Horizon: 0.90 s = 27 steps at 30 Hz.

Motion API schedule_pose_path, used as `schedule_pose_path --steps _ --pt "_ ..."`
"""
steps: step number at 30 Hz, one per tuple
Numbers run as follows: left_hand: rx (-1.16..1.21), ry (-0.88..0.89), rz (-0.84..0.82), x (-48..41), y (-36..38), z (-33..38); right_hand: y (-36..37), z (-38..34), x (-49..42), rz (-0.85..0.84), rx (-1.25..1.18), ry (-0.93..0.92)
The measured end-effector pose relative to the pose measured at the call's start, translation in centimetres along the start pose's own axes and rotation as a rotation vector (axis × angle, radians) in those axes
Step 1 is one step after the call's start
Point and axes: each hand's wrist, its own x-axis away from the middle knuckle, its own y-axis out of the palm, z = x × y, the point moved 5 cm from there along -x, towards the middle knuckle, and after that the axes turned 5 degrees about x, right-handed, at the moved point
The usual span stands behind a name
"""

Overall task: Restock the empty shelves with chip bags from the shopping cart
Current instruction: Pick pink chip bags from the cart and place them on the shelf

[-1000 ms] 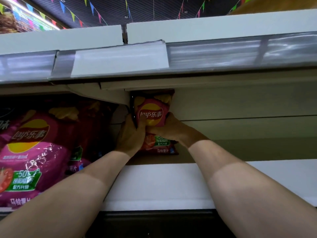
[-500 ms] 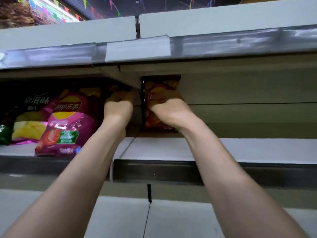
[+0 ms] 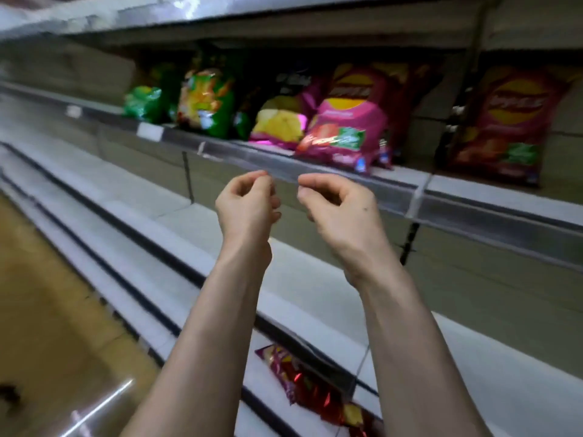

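Chip bags: a row stands on the upper shelf (image 3: 473, 188), with green bags (image 3: 205, 102) on the left, then a pink Lay's bag (image 3: 347, 121), and a red Lay's bag (image 3: 511, 121) alone in the next bay. One dark red bag (image 3: 303, 380) lies flat on a low shelf (image 3: 268, 402).
What could go wrong: the pink Lay's bag could slide off and fall.
Why: its bottom pokes out over the front rail (image 3: 394, 197), and both hands are just below it. A bump would do it.
Another worry: the red Lay's bag stands tall and leans back, so it may flop forward.
Left hand (image 3: 247, 203): held up in front of the rail, wrist bent, fingers softly curled with the tips near the thumb. It holds nothing.
Right hand (image 3: 340, 209): just beside the left, at the same height, fingers softly curled too, and it holds nothing.
Cart: something shiny shows at the bottom left, too blurry to tell.
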Motion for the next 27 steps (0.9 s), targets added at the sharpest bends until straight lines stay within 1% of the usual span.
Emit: schedule_pose_path --steps 4,9,15,22,24,27 --pt "-0.099 -0.005 0.158 -1.5 -9.0 1.5 9.3 0.9 1.9 -0.181 -0.029 0.110" --pt "-0.226 0.023 0.305 -2.9 -20.4 5.2 21.1 -0.7 5.0 -0.403 -0.060 0.170" --pt "-0.345 0.043 0.470 -3.6 -34.3 10.3 33.7 -4.6 9.8 -0.634 -0.084 0.167" --pt "-0.343 0.064 0.697 -2.6 -48.2 15.5 47.3 -8.5 15.5 -0.839 -0.147 0.100" --pt "-0.344 0.070 0.777 -2.0 -51.6 16.8 50.6 -9.4 17.0 -0.919 -0.193 0.110" --pt "-0.336 0.096 0.888 -1.4 -56.1 18.6 55.5 -10.8 18.8 -1.019 -0.192 0.081"
